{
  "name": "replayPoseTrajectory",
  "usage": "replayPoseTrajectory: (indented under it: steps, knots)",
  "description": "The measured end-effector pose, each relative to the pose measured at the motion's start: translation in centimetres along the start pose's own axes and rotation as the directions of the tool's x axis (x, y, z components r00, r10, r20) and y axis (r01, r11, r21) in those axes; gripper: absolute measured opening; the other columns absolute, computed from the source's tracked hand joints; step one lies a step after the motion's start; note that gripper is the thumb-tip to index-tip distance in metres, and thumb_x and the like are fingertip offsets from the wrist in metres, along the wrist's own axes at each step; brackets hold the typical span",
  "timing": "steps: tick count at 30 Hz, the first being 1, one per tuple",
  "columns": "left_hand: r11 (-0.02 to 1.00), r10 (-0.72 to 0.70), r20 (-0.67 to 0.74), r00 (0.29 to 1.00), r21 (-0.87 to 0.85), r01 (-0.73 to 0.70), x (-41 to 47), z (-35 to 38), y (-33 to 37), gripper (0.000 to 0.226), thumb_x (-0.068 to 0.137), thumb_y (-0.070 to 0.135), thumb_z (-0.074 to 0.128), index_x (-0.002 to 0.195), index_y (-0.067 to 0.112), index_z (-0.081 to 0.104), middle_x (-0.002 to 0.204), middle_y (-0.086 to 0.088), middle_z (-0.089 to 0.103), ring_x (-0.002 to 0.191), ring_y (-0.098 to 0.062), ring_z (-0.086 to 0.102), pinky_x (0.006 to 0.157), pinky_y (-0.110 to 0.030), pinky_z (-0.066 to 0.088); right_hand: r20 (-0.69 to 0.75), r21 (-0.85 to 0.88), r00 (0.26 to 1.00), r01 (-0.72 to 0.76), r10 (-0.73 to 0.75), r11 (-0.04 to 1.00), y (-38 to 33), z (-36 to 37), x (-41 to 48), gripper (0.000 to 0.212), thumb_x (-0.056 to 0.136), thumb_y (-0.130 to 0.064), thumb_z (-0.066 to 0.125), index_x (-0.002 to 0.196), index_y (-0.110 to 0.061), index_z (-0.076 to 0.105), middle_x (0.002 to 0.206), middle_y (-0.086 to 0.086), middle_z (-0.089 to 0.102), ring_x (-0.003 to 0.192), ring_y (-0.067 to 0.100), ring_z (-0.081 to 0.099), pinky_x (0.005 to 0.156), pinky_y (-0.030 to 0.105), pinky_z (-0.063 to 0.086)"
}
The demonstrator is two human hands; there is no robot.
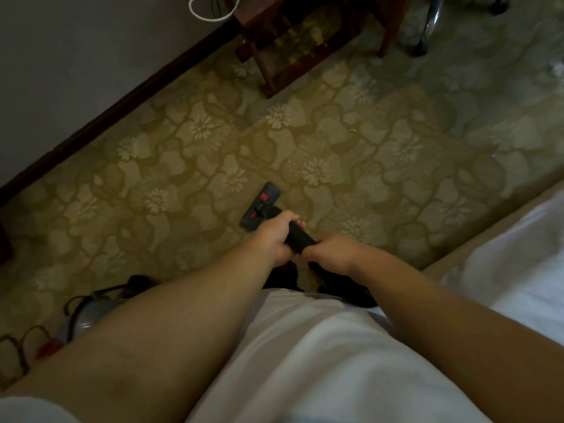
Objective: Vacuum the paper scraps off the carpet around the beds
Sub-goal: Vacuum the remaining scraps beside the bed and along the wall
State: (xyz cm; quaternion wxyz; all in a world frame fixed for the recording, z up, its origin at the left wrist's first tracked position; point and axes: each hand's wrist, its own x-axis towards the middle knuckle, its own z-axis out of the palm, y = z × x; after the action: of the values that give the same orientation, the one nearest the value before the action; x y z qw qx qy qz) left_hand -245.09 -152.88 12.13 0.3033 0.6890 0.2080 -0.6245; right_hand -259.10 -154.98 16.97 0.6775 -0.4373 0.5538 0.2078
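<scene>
Both my hands hold the black vacuum wand (300, 238) in front of me. My left hand (274, 235) grips it higher up toward the floor head, and my right hand (331, 251) grips it just behind. The dark floor head (259, 206), with two red pedals, lies flat on the floral carpet (351, 166). A few tiny pale paper scraps (352, 130) lie on the carpet ahead and to the right of the head. The black hose (345, 288) runs back under my right forearm.
A bed with white linen (518, 254) fills the right edge. The grey vacuum canister (88, 312) and its cord sit at lower left. A dark wooden table (293, 44) stands ahead, a chrome chair leg (427, 29) beside it. A wall with dark skirting (116, 102) runs along the left.
</scene>
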Motion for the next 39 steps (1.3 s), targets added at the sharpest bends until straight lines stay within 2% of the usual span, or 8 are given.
replayPoseTrajectory:
  steps: [4, 9, 13, 21, 27, 31, 36, 39]
  knots:
    - [1.0, -0.026, 0.051, 0.998, -0.001, 0.026, -1.1, 7.6, -4.6, 0.014, 0.097, 0.012, 0.06, 0.085, 0.005, 0.057, 0.076, -0.006, 0.058, 0.068, -0.016, 0.057, 0.06, -0.035, 0.05, -0.032, 0.008, 0.999, -0.042, 0.042, 0.999, 5.1, -6.1, -3.0, 0.035, 0.072, -0.033, 0.075, 0.092, -0.005, 0.077, 0.083, 0.014, 0.08, 0.078, 0.031, 0.079, 0.082, 0.043, 0.065]
    - [0.986, -0.098, 0.167, 0.981, 0.148, 0.073, -3.8, 16.7, -8.4, 0.018, 0.099, 0.017, 0.06, 0.084, 0.007, 0.056, 0.078, -0.005, 0.056, 0.07, -0.016, 0.055, 0.06, -0.035, 0.048, -0.085, 0.231, 0.99, -0.092, 0.115, 0.969, 11.2, -12.6, -7.7, 0.027, 0.094, -0.024, 0.072, 0.103, 0.002, 0.072, 0.078, 0.016, 0.077, 0.064, 0.025, 0.072, 0.065, 0.036, 0.058]
    - [0.95, -0.199, 0.258, 0.945, 0.288, 0.122, -5.7, 22.5, -11.3, 0.014, 0.098, 0.019, 0.063, 0.093, 0.006, 0.061, 0.086, -0.007, 0.06, 0.078, -0.019, 0.058, 0.068, -0.038, 0.051, -0.126, 0.343, 0.979, -0.108, 0.159, 0.933, 15.7, -16.3, -11.1, 0.028, 0.093, -0.022, 0.074, 0.105, 0.003, 0.072, 0.071, 0.014, 0.073, 0.055, 0.022, 0.069, 0.054, 0.03, 0.055]
    - [0.914, -0.236, 0.302, 0.924, 0.392, 0.105, -8.3, 25.7, -14.7, 0.009, 0.098, 0.014, 0.063, 0.095, 0.006, 0.061, 0.086, -0.007, 0.061, 0.079, -0.018, 0.06, 0.083, -0.041, 0.052, -0.146, 0.447, 0.98, -0.055, 0.134, 0.893, 21.3, -16.8, -13.5, 0.03, 0.09, -0.024, 0.077, 0.107, 0.0, 0.074, 0.082, 0.019, 0.077, 0.071, 0.028, 0.072, 0.075, 0.041, 0.059]
    - [0.893, -0.171, 0.308, 0.936, 0.45, 0.015, -8.5, 25.9, -10.1, 0.013, 0.099, 0.021, 0.063, 0.103, 0.01, 0.059, 0.088, -0.005, 0.062, 0.087, -0.022, 0.059, 0.075, -0.04, 0.05, -0.144, 0.47, 0.986, -0.01, 0.088, 0.883, 18.1, -17.9, -12.5, 0.033, 0.088, -0.028, 0.079, 0.111, -0.004, 0.074, 0.09, 0.018, 0.079, 0.078, 0.029, 0.076, 0.088, 0.047, 0.062]
    - [0.918, -0.098, 0.269, 0.958, 0.396, -0.017, -6.1, 23.8, -5.3, 0.015, 0.097, 0.017, 0.064, 0.108, 0.008, 0.06, 0.085, -0.007, 0.063, 0.083, -0.021, 0.06, 0.092, -0.045, 0.052, -0.178, 0.43, 0.982, 0.026, 0.056, 0.903, 12.4, -16.8, -9.5, 0.028, 0.091, -0.023, 0.077, 0.111, -0.005, 0.072, 0.09, 0.018, 0.079, 0.073, 0.026, 0.075, 0.078, 0.04, 0.063]
    - [0.931, -0.07, 0.241, 0.968, 0.364, -0.023, -2.9, 20.0, 2.1, 0.017, 0.095, 0.015, 0.066, 0.11, 0.007, 0.061, 0.085, -0.007, 0.065, 0.082, -0.02, 0.063, 0.085, -0.043, 0.054, -0.188, 0.402, 0.98, 0.017, 0.064, 0.915, 5.0, -14.9, -5.2, 0.03, 0.09, -0.027, 0.076, 0.11, -0.005, 0.073, 0.098, 0.022, 0.079, 0.073, 0.028, 0.072, 0.071, 0.038, 0.061]
    - [0.93, -0.071, 0.189, 0.979, 0.369, -0.004, -1.7, 17.6, 7.7, 0.011, 0.095, 0.014, 0.065, 0.103, 0.007, 0.061, 0.083, -0.006, 0.064, 0.079, -0.02, 0.062, 0.081, -0.042, 0.054, -0.183, 0.411, 0.98, 0.006, 0.077, 0.911, -0.6, -13.6, -2.8, 0.028, 0.089, -0.026, 0.076, 0.105, -0.004, 0.074, 0.085, 0.017, 0.079, 0.066, 0.025, 0.071, 0.064, 0.034, 0.059]
